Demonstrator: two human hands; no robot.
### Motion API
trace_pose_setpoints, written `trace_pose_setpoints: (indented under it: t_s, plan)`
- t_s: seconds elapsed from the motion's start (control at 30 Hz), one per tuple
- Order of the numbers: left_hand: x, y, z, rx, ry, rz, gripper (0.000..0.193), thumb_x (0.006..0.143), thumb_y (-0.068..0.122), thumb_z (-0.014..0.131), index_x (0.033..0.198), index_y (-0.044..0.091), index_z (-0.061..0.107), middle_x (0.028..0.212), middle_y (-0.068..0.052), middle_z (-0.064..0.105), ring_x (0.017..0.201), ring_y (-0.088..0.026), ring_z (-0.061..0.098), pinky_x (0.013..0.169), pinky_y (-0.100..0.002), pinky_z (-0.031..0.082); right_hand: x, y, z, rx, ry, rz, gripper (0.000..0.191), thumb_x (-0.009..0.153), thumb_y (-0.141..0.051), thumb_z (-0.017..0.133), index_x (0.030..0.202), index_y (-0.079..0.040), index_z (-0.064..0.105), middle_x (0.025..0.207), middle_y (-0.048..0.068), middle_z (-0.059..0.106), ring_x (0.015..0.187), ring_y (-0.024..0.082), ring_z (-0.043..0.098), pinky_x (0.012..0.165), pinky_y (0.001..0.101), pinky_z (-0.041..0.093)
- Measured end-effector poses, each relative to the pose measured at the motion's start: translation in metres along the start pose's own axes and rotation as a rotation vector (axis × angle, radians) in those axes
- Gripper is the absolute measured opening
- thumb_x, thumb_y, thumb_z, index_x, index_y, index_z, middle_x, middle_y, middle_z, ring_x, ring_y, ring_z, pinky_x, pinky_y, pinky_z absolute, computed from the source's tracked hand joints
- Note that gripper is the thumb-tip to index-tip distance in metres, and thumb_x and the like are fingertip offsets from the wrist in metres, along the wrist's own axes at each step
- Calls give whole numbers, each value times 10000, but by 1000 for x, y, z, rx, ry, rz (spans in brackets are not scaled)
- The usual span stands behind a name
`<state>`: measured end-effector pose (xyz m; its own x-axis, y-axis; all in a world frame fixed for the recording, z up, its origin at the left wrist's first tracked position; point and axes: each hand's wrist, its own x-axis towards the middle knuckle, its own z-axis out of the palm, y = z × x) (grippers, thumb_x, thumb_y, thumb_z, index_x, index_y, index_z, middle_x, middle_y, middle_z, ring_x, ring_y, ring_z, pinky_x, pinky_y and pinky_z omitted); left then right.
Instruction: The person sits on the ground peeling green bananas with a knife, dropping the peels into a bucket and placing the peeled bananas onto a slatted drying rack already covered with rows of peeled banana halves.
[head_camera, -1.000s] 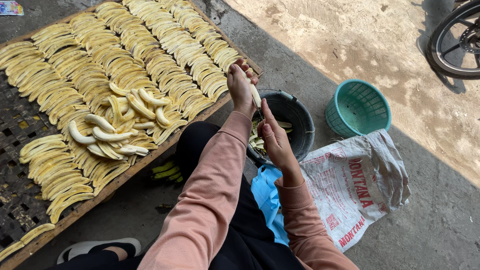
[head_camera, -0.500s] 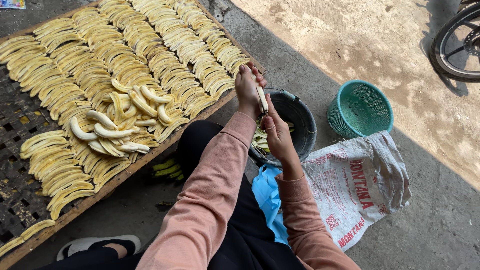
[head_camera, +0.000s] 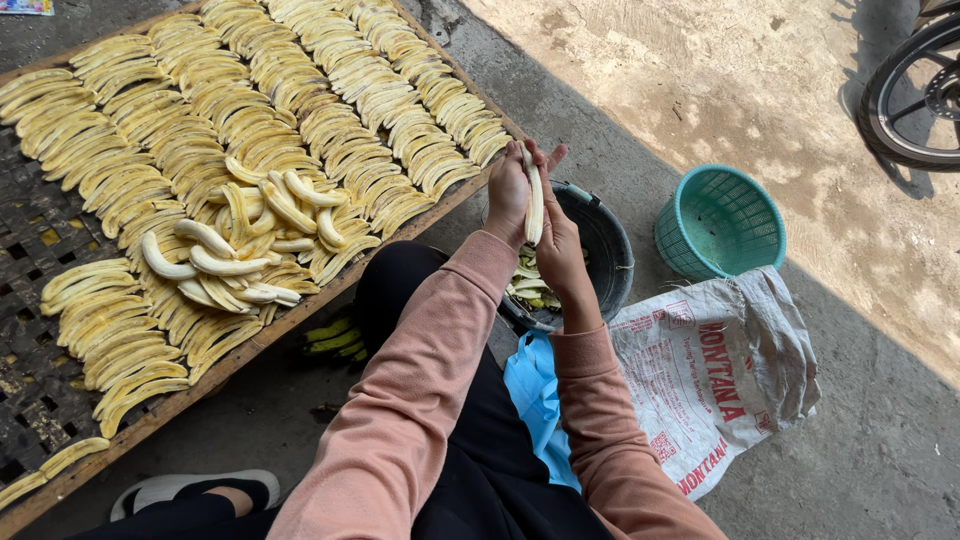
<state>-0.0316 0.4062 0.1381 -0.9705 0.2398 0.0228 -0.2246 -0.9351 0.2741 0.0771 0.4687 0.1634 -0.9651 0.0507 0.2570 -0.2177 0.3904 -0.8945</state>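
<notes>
Both hands hold one peeled pale banana upright above a black tub. My left hand grips its left side and my right hand closes on its right side. The tub holds banana peels and scraps. To the left lies a woven drying rack covered with rows of flattened yellow banana slices. A loose heap of whole peeled bananas rests on the rack near its front edge.
A teal plastic basket stands right of the tub. A crumpled white printed sack and a blue bag lie by my right arm. Green bananas lie under the rack edge. A motorbike wheel is at top right. A sandal is by my foot.
Both hands have come together on the banana and moved slightly right, over the tub; the banana now stands upright between them.
</notes>
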Motion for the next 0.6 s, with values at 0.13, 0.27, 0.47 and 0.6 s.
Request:
trace_pose_setpoints:
  t_s: [0.13,0.27,0.47,0.6]
  plan:
    - [1,23,3,93,-36,104,329,1165,236,278,1059,19,502,1097,-243,644,1145,-311,615,1206,-485,420,19,-23,10,-15,-44,-98,547,1096,-100,441,1629,-180,347,1547,169,548,1361,247,576,1120,341,442]
    - [-11,93,9,101,-131,205,334,1156,221,283,1175,-23,510,1375,-285,603,1359,-291,532,1270,-433,314,48,-69,34,-271,-160,-128,485,1105,-162,488,1581,-245,454,1349,186,699,1220,330,708,1027,388,539]
    - [-81,231,-28,-108,-350,355,558,1125,453,391,1478,27,466,1522,-220,514,1474,-329,430,1255,-462,348,57,-144,139,-817,-296,-511,714,1041,-260,598,1652,-307,231,995,133,670,853,347,674,667,462,540]
    - [-107,291,-88,-38,-265,218,473,1094,382,521,1509,156,496,1512,-141,556,1449,-250,491,1235,-428,392,47,-161,209,-1209,-165,-801,860,1000,-126,625,1684,-350,156,972,90,640,821,239,653,521,353,530]
